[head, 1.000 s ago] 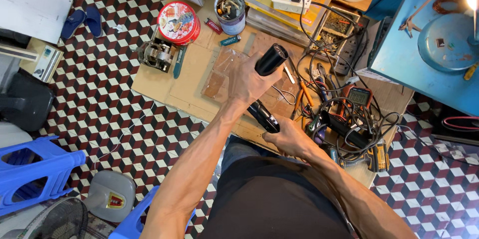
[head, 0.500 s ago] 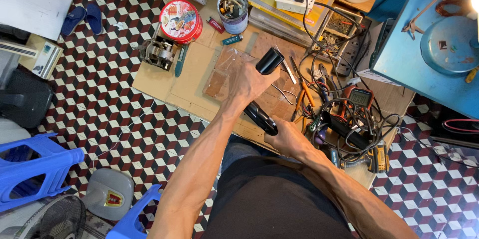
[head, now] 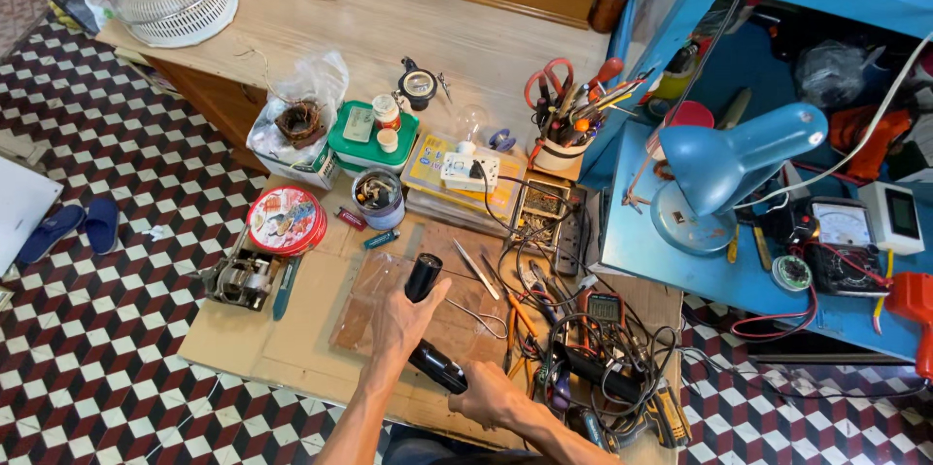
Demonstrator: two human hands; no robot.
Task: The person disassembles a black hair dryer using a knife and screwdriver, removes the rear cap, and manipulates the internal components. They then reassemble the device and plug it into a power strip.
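Note:
My left hand (head: 400, 321) grips the upper end of a black cylindrical device (head: 424, 277), its round cap sticking out above my fingers. My right hand (head: 489, 395) holds the lower black end of that device (head: 436, 367) near the front edge of a low cardboard-covered board (head: 292, 329). Both hands hold it tilted over a brown sheet (head: 364, 314) on the board. The middle of the device is hidden under my left hand.
A red round tin (head: 285, 220), a small motor (head: 238, 280), a can of parts (head: 377, 198), tweezers (head: 476, 269), a tangle of wires with a multimeter (head: 603, 310), a power strip (head: 470, 172), a blue desk lamp (head: 739, 159) and a tool cup (head: 559, 130) surround the board on a checkered floor.
The view has tilted up, showing the wooden bench and blue shelf behind. Both hands keep their hold on the black device in about the same spot.

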